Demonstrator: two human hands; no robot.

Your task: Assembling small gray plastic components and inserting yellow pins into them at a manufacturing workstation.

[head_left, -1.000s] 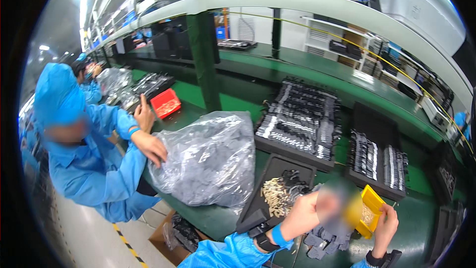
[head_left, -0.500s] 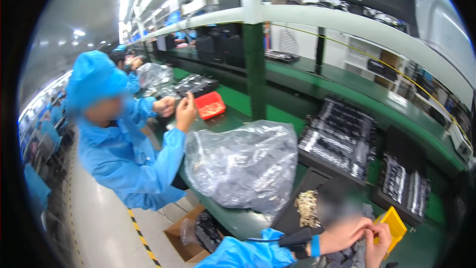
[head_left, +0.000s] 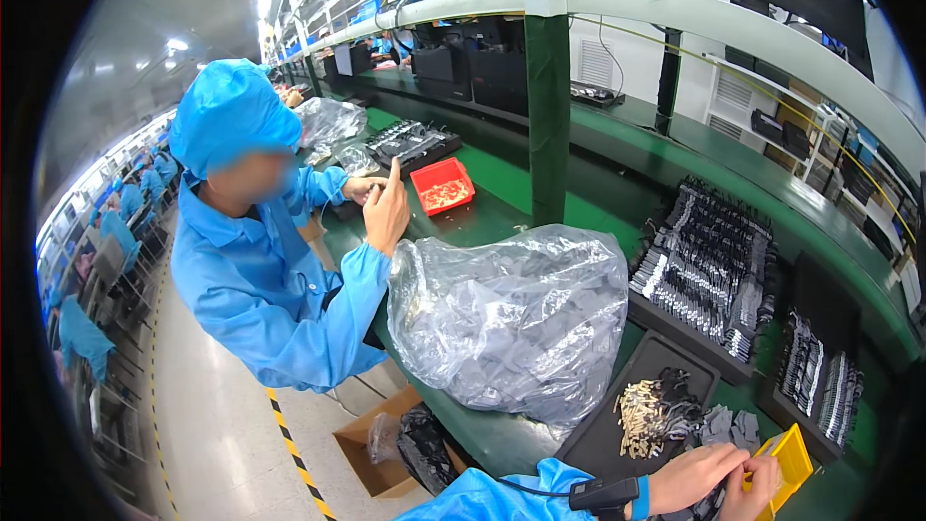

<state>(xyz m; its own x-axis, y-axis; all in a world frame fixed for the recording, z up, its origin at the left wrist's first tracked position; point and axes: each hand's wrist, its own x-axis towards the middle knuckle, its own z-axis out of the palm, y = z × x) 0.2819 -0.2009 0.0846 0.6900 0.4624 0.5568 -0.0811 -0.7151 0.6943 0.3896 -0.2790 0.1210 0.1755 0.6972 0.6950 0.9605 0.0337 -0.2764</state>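
Observation:
My left hand [head_left: 696,479], with a black strapped device at its wrist, has its fingers pinched together at the lower right. Against its fingertips is my right hand [head_left: 755,488], also closed in a pinch. What they hold between them is too small or hidden to make out. Right beside my right hand stands a yellow bin [head_left: 795,461]. Grey flat pieces [head_left: 725,427] lie just beyond my fingers. To the left of these, a black tray [head_left: 590,442] bears brass-coloured small parts [head_left: 639,417] and black cable-like parts [head_left: 678,403].
A clear plastic bag [head_left: 511,318] of grey pieces bulges on the green bench. Black trays of silver-and-black parts [head_left: 709,275] stand at the right. A co-worker in blue [head_left: 280,280] works at left, near a red bin [head_left: 442,185]. An open carton [head_left: 391,463] sits below.
The view has shifted, so the bench things appear farther right. My hands stay pinched together by the yellow bin. The co-worker's hands have shifted slightly.

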